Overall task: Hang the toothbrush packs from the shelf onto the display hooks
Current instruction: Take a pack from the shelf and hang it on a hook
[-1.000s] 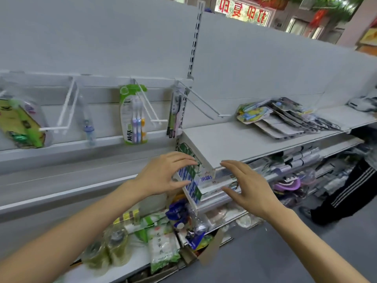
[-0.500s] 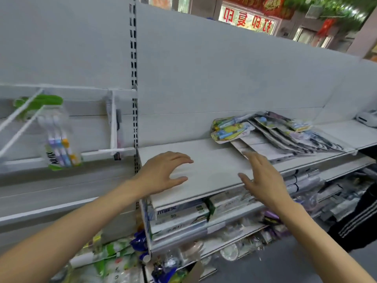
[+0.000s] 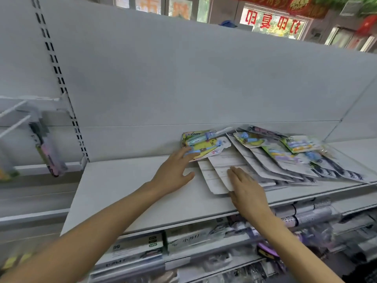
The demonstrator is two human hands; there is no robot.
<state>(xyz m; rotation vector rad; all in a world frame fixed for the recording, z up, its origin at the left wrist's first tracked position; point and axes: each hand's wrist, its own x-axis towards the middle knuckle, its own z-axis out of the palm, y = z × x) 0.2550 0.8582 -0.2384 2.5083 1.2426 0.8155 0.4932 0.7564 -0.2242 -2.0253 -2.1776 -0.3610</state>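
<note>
White shelf (image 3: 126, 186) now fills your view, the display hooks (image 3: 12, 119) slid off left. Both flat hands have reached the toothbrush packs (image 3: 265, 154): left hand (image 3: 173, 172) touching the yellow one, right hand (image 3: 247, 190) resting on card backs, nothing gripped yet.

One view only, and it came from the head, wide-angle, looking forward and down along both forearms. It faced a white shelf (image 3: 130, 186) and the grey back panel (image 3: 183, 78) behind it, close enough that the left hand (image 3: 173, 172) and right hand (image 3: 247, 190) filled the middle of the frame. The lens bent the straight edges, so the shelf front sloped up to the right. Along the top edge, the view reached over the panel to a red-lettered sign (image 3: 273, 22). At far left, blurred display hooks (image 3: 12, 117) just made the frame.
</note>
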